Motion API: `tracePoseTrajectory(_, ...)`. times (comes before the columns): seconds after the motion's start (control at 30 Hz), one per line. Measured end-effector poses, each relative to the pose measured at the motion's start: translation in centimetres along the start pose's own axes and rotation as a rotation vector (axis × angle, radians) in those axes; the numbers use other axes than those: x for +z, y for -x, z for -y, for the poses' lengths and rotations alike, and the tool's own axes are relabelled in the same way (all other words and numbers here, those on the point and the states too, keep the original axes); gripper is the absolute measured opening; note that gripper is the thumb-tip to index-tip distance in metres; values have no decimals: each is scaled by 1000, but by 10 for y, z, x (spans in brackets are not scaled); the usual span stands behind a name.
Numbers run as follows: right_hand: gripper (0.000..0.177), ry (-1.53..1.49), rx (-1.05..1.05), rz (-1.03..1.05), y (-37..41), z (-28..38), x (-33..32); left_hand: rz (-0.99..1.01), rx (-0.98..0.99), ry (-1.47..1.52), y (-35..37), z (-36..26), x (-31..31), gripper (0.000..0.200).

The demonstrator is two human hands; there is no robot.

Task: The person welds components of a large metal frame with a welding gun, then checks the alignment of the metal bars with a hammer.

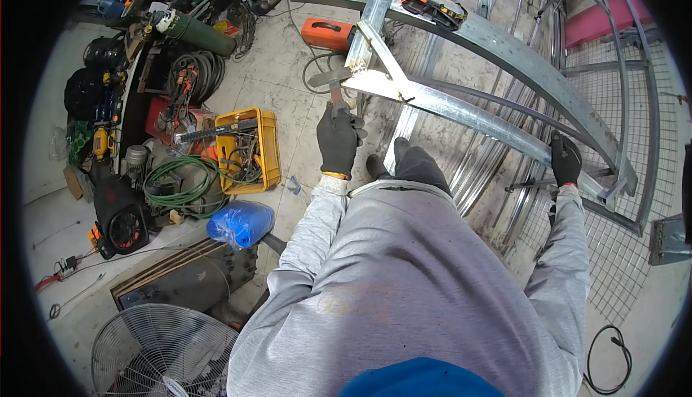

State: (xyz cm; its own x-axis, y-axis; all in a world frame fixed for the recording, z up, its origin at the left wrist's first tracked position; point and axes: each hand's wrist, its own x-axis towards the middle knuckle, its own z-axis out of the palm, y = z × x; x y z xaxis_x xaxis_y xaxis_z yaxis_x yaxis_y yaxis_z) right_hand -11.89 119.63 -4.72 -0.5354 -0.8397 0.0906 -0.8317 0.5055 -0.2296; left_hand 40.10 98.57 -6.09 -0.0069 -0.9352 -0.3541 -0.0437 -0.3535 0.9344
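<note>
My left hand (339,141), in a dark glove, is closed around the handle of a hammer (329,78). Its head is beside the brightly lit joint where a galvanized steel tube (461,113) meets an upright tube (375,18). A short, pale metal strip (384,52) slants across that corner. Toward the other end of the galvanized tube, my gloved right hand (566,157) grips it, with the fingers partly hidden. A wide curved steel beam (519,58) runs behind.
An orange machine (328,33) sits beyond the joint, and a tool bag (432,6) rests on the frame. To the left are a yellow crate (272,148), a green hose (176,188), a blue wrapped bundle (241,222) and a fan (162,350). Wire mesh (620,253) lies at right.
</note>
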Motion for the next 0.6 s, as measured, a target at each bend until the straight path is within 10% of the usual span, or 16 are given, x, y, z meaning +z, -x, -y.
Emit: tracePoseTrajectory(0.6, 45, 14, -37, -24, 0, -3, 1, -193, 110, 81, 15, -55, -50, 32)
